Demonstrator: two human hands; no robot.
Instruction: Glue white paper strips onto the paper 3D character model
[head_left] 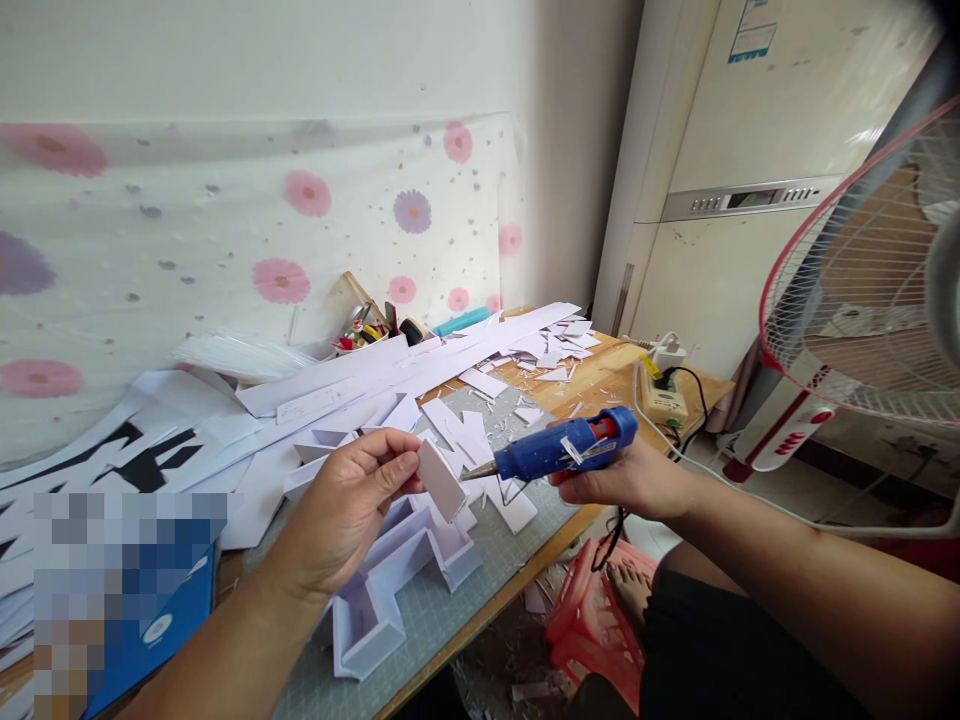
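Between its thumb and fingers, my left hand (356, 510) pinches a small white rectangular board piece (441, 482). My right hand (626, 475) is wrapped round a blue glue gun (559, 447); its metal tip points left and is at or very near the piece's right edge. Beneath my left hand, a white angular structure with raised walls (367, 625) rests on a grey cutting mat (457, 645). White offcuts (514, 505) are scattered over the mat behind and below the glue gun.
Long white strips (450, 355) and sheets cover the table's back and left. Tools (367, 325) stand near the wall. A power strip (664, 398) with cables lies at the table's right corner. A fan (862, 290) is at right; a red stool (596, 610) is below.
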